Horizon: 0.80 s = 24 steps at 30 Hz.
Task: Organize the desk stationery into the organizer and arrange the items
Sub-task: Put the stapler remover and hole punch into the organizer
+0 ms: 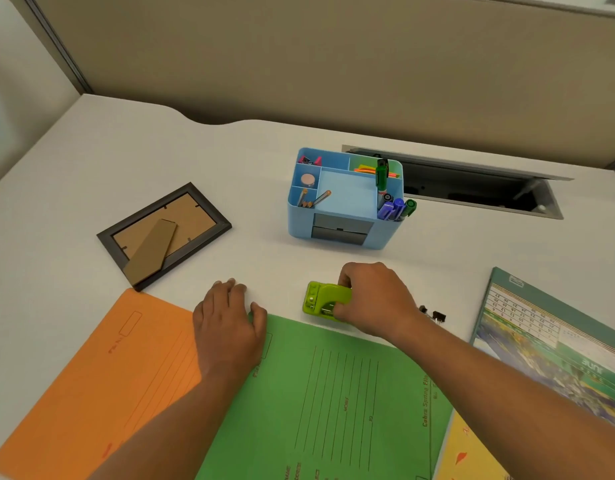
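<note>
**Around the white desk**

A dark picture frame [164, 235] lies face down on the left of the white desk [126, 150], its brown back and cardboard stand showing. Near the front edge lies an orange folder [91, 382], and a green folder [333, 393] with printed lines lies right beside it. A yellow sheet [468, 448] peeks out at the green one's right side. On the far right lies a calendar [548, 334] with rows of numbers and a picture. At the back, a long hatch [472, 188] in the desk stands open, in front of a tan wall panel [299, 57]
</note>
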{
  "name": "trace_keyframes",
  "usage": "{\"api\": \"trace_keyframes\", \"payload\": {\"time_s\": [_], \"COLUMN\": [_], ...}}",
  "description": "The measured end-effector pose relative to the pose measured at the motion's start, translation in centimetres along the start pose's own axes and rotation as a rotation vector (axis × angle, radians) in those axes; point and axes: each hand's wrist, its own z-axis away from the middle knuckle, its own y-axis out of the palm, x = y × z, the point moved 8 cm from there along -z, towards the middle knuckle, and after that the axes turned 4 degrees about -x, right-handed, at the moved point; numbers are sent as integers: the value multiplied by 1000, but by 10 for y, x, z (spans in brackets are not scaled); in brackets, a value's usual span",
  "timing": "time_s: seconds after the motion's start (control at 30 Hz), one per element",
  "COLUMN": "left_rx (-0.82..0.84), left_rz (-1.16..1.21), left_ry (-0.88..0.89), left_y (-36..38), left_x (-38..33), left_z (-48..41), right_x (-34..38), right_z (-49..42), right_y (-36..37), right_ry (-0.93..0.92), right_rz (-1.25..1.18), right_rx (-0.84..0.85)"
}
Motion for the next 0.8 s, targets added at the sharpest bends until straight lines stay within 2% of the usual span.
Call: {"api": "trace_keyframes", "payload": {"time_s": [0.2, 0.33, 0.43, 0.8], "left_rx": [20, 15, 18, 28], "left_rz": [-20, -11, -16, -7], "left_ry": [-4, -4, -5, -17], "left_y": [3, 3, 2, 4], "left_x": [2, 2, 1, 3], "left_z": [-1, 0, 0, -1], "right_x": [13, 18, 16, 20], "right_z": [4, -6, -29, -118], "right_y": [-81, -155, -188, -167], "right_ry": [-23, 2, 32, -12], "right_rz": [-105, -193, -209, -155], "right_rx": [-134, -319, -391, -303]}}
